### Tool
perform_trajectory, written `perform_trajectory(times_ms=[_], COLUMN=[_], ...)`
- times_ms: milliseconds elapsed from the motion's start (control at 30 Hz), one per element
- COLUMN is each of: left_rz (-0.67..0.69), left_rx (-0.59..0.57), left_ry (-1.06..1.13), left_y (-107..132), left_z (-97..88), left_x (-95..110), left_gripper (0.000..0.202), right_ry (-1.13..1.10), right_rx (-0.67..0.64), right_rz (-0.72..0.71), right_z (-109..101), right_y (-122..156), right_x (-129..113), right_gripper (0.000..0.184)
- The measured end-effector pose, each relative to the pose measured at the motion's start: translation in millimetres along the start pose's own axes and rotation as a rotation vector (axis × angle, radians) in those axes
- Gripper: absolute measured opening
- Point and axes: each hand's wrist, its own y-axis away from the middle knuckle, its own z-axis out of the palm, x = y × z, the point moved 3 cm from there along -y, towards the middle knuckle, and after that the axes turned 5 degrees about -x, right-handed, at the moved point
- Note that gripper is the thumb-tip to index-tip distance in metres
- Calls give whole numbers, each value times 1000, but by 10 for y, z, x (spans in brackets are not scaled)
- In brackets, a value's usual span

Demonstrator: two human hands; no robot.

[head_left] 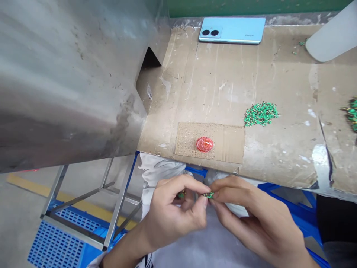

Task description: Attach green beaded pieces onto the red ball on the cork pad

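Note:
In front of the table's near edge, my left hand (178, 208) pinches a small green piece with dark and gold bits (208, 195) between thumb and forefinger. Its other fingers curl around another green piece (182, 194), partly hidden in the palm. From the other side, the fingertips of my right hand (248, 208) close on the same small green piece. Beyond the hands, a red, shiny oval thing (204, 144) sits on a flat cardboard strip (228, 145). A heap of small green pieces (261, 113) lies just past the strip's far right corner.
Cardboard covers the table (217, 85). A light blue phone (234, 30) lies at the back, with a whitish cylinder (334, 33) to its right. More green pieces (352, 113) show at the right edge. A large metal housing (69, 74) stands left, above a metal frame (119, 201).

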Motion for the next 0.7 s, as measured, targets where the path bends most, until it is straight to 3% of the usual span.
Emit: perform_trajectory(times_ms=[233,467,700], left_rz=[-98,-61,-224], left_rx=[-13,24,26], left_ry=[139,186,306], left_y=[-35,-91,-19], left_z=[36,48,69], left_x=[-56,-65,-105], left_gripper=[16,18,13], right_ry=[-116,-144,-136], right_rx=[33,9,58], right_rz=[76,111,139], right_z=[43,48,43], right_y=[17,-15,-3], right_x=[28,6,29], right_gripper=[22,20,21])
